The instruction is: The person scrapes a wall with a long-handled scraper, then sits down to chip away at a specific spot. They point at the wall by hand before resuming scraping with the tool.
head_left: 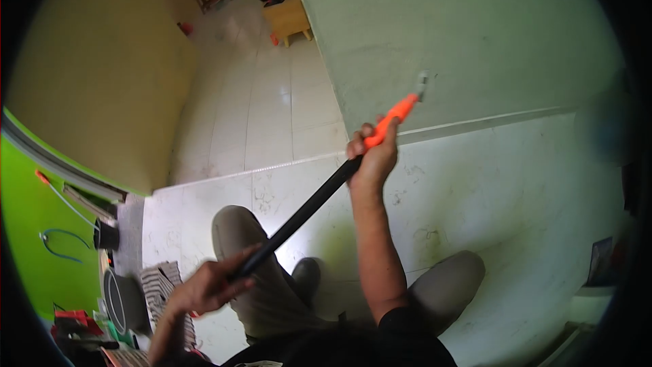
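I hold a long tool with a black shaft and an orange front section. Its small metal tip touches the pale grey-green wall low down, just above the skirting. My right hand grips the tool where the orange part meets the black shaft. My left hand is closed around the shaft's lower end, near my left knee. I am crouched on a white tiled floor, with my right knee to the right.
A tiled corridor runs away to a wooden table and a stool. On the left are a green wall, a dark round pan, a striped cloth and red clutter. Something dark lies at the right edge.
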The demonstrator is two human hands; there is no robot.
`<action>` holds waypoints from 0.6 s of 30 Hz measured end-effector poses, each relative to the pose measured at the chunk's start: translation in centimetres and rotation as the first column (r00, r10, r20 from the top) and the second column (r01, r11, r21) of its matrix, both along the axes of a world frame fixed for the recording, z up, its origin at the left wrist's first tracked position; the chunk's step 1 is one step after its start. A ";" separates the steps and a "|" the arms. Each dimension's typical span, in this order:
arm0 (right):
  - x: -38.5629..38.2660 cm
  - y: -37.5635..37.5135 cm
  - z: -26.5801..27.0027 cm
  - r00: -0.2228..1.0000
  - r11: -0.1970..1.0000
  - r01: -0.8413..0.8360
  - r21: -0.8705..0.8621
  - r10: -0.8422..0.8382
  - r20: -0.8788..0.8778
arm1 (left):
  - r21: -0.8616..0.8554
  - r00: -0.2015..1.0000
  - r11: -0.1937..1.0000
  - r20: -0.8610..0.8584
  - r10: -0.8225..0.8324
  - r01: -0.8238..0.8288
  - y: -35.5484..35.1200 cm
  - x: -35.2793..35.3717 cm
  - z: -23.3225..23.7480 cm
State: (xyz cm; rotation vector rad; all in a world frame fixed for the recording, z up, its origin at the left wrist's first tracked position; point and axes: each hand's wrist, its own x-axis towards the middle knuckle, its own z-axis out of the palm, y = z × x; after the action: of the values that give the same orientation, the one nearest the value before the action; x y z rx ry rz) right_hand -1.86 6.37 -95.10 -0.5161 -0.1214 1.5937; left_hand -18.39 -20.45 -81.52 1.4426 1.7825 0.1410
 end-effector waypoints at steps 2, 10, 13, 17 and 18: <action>-1.9 -0.8 -1.7 0.996 0.997 -0.075 0.020 0.075 0.045 | 0.021 0.976 0.990 0.169 0.137 -0.142 -3.5 -0.1 -3.0; -8.6 -3.3 -5.9 0.974 0.974 -0.224 -0.044 0.226 0.031 | -0.003 0.928 0.953 0.229 0.295 -0.302 -9.1 -2.0 -7.0; -11.3 -3.3 -6.6 0.979 0.980 -0.200 -0.021 0.201 0.032 | 0.402 0.999 0.915 -0.023 0.030 -0.018 -9.6 -4.8 -9.0; -13.1 -2.3 -7.7 0.991 0.992 -0.125 -0.035 0.127 0.041 | 0.404 0.997 0.915 -0.069 0.041 -0.010 -9.1 -8.5 -8.4; -13.3 -2.0 -8.0 0.992 0.993 -0.111 -0.038 0.113 0.049 | 0.417 0.997 0.909 -0.072 0.037 -0.004 -8.7 -9.2 -8.5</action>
State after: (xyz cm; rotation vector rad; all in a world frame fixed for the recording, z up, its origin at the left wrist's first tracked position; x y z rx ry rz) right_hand -15.18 4.39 -103.07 -0.5862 -0.1632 1.6951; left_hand -27.57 -29.16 -90.03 1.7469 1.9091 0.5107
